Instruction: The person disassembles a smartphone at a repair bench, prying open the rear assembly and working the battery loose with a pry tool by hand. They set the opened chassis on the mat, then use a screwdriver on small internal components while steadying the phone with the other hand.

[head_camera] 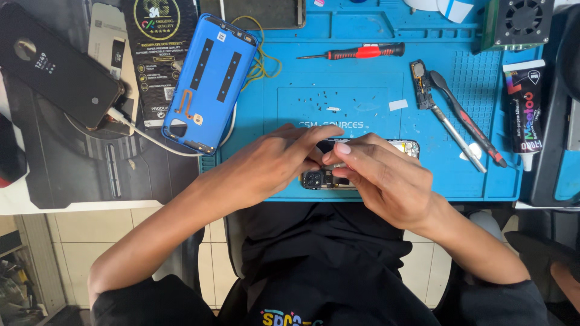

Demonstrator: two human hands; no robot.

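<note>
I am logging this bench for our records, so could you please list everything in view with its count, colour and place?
opened phone: one, dark, near edge of mat, under both hands
work mat: one, blue, centre
back cover: one, blue, inner side up, left edge of mat
screwdriver: one, red and black, top of mat
tweezers: one pair, silver, beside a red-and-black prying tool, right
small circuit part: one, dark, right of centre
glue tube: one, black, far right
second phone: one, black, cabled, far left
small fan: one, black, top right
left hand: on the opened phone
right hand: on the opened phone
</note>
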